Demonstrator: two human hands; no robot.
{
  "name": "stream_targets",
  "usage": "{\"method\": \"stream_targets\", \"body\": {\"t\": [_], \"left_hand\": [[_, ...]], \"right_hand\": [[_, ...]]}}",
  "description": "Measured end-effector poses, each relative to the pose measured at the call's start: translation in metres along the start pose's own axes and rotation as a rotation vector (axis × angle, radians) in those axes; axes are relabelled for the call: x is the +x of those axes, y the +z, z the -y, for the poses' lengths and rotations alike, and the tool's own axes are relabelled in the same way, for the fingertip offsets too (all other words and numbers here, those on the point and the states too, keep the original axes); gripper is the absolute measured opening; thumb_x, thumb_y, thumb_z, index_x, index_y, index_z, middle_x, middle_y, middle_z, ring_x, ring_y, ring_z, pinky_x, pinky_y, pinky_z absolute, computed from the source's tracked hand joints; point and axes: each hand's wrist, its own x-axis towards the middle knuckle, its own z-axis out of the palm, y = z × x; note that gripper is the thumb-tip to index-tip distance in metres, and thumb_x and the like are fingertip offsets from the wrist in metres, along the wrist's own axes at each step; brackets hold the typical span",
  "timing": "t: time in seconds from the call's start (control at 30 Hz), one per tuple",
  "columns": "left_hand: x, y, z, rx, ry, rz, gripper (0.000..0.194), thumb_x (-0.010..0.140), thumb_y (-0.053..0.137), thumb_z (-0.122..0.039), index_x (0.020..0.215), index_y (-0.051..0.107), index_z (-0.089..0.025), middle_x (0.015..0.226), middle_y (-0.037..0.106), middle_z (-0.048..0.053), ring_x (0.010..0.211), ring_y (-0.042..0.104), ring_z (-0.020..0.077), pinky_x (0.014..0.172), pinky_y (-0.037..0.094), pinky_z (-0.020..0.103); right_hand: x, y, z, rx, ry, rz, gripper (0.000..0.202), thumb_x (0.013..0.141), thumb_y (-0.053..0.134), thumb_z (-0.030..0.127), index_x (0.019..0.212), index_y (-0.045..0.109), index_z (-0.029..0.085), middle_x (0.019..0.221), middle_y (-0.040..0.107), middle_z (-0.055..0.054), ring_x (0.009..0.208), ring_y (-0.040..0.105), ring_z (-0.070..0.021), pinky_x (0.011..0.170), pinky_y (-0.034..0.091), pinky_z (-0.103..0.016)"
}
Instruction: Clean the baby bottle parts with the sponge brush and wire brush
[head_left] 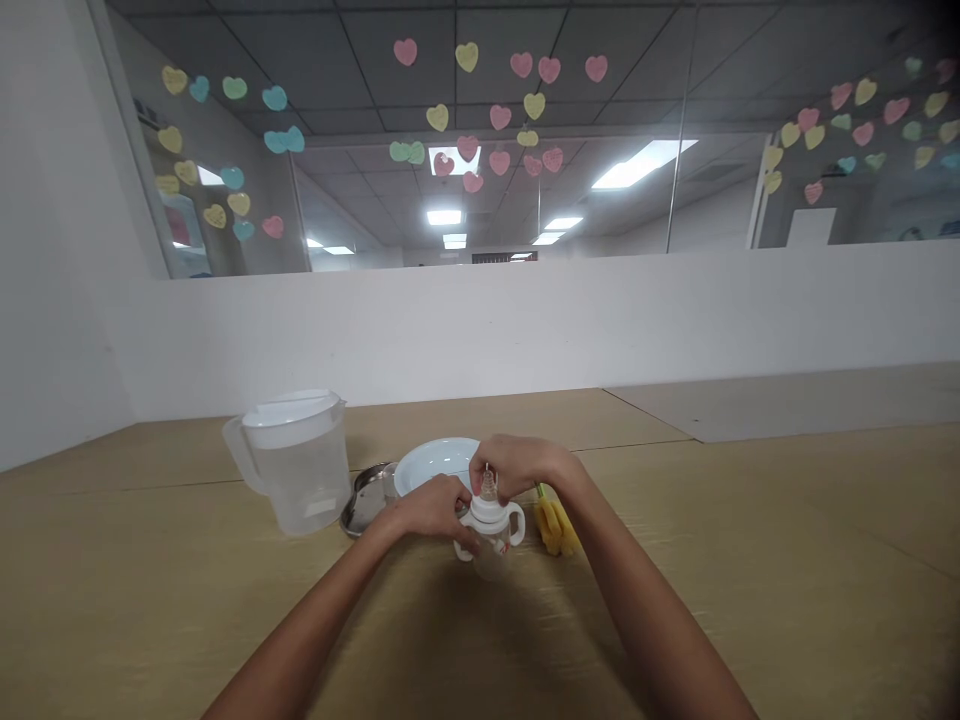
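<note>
A clear baby bottle (492, 560) with a white collar, two white side handles and a clear teat stands upright on the table in front of me. My left hand (435, 508) is closed around its left side, near the handle there. From above, my right hand (519, 464) reaches over with its fingers closed on the white collar at the base of the teat. The right handle shows free of both hands. Part of the teat is hidden behind the right fingers.
A white bowl (429, 460) sits behind my hands, with a shiny metal tray (366, 502) beside it. A lidded translucent pitcher (309, 485) stands at the left. Right of the bottle lies a yellow sponge-like brush (553, 525), partly behind my right forearm. A white wall (465, 330) rises beyond the table.
</note>
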Motion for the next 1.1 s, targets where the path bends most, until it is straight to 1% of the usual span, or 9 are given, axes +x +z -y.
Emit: {"method": "stream_targets", "body": {"t": [0.17, 0.37, 0.53, 0.7, 0.83, 0.93, 1.0, 1.1], "left_hand": [[-0.001, -0.001, -0.002, -0.016, -0.015, 0.017, 0.046, 0.052, 0.067, -0.044, 0.052, 0.03, -0.017, 0.052, 0.024, -0.007, 0.05, 0.019, 0.0067, 0.049, 0.01, 0.026], [-0.001, -0.002, -0.002, -0.034, -0.018, 0.021, 0.044, 0.052, 0.067, -0.043, 0.051, 0.031, -0.017, 0.052, 0.025, -0.006, 0.051, 0.02, 0.0071, 0.051, 0.011, 0.027], [0.0, -0.001, 0.0, -0.04, -0.018, 0.02, 0.046, 0.051, 0.069, -0.044, 0.051, 0.032, -0.017, 0.051, 0.024, -0.006, 0.051, 0.02, 0.007, 0.051, 0.011, 0.027], [0.0, 0.0, 0.002, -0.051, -0.001, 0.021, 0.046, 0.051, 0.069, -0.044, 0.052, 0.033, -0.017, 0.051, 0.025, -0.007, 0.05, 0.02, 0.0067, 0.049, 0.011, 0.026], [0.001, 0.0, 0.003, -0.04, -0.008, 0.015, 0.049, 0.05, 0.07, -0.044, 0.052, 0.03, -0.017, 0.051, 0.024, -0.007, 0.05, 0.019, 0.0064, 0.049, 0.01, 0.026], [0.001, 0.0, 0.003, -0.035, 0.001, 0.014, 0.047, 0.051, 0.07, -0.043, 0.051, 0.032, -0.016, 0.051, 0.025, -0.007, 0.049, 0.02, 0.0063, 0.049, 0.011, 0.025], [0.001, 0.0, 0.003, -0.043, 0.028, 0.02, 0.042, 0.053, 0.069, -0.042, 0.052, 0.036, -0.016, 0.051, 0.027, -0.007, 0.049, 0.022, 0.0064, 0.049, 0.013, 0.025], [0.0, 0.0, 0.002, -0.057, 0.055, 0.023, 0.04, 0.053, 0.069, -0.042, 0.051, 0.038, -0.016, 0.051, 0.027, -0.007, 0.049, 0.022, 0.0065, 0.048, 0.013, 0.025]], "right_hand": [[0.004, 0.003, -0.006, 0.055, -0.009, -0.015, 0.035, 0.057, 0.054, 0.008, 0.088, 0.068, 0.018, 0.077, 0.064, -0.001, 0.065, 0.054, -0.0117, 0.046, 0.032, -0.017], [0.008, 0.006, -0.012, 0.075, -0.045, -0.04, 0.035, 0.057, 0.057, 0.007, 0.087, 0.07, 0.017, 0.078, 0.066, -0.001, 0.072, 0.055, -0.013, 0.053, 0.035, -0.016], [0.01, 0.006, -0.016, 0.097, -0.082, -0.041, 0.036, 0.056, 0.056, 0.005, 0.087, 0.071, 0.016, 0.079, 0.067, -0.002, 0.073, 0.056, -0.0131, 0.055, 0.036, -0.016], [0.011, 0.007, -0.018, 0.087, -0.108, -0.05, 0.04, 0.055, 0.05, 0.001, 0.084, 0.072, 0.017, 0.071, 0.065, 0.0, 0.068, 0.054, -0.012, 0.052, 0.035, -0.016], [0.012, 0.008, -0.02, 0.102, -0.103, -0.046, 0.04, 0.055, 0.05, 0.0, 0.085, 0.072, 0.017, 0.072, 0.065, 0.0, 0.068, 0.054, -0.0121, 0.052, 0.035, -0.016], [0.012, 0.007, -0.024, 0.142, -0.124, -0.037, 0.039, 0.059, 0.052, 0.003, 0.09, 0.07, 0.017, 0.076, 0.066, 0.0, 0.071, 0.055, -0.0126, 0.056, 0.037, -0.017], [0.009, 0.006, -0.027, 0.212, -0.147, -0.025, 0.039, 0.061, 0.057, 0.007, 0.097, 0.068, 0.017, 0.085, 0.067, -0.001, 0.077, 0.057, -0.0135, 0.061, 0.04, -0.017], [0.004, 0.003, -0.03, 0.324, -0.138, -0.034, 0.041, 0.063, 0.065, 0.02, 0.104, 0.064, 0.015, 0.095, 0.066, -0.005, 0.085, 0.058, -0.0155, 0.066, 0.042, -0.019]]}}
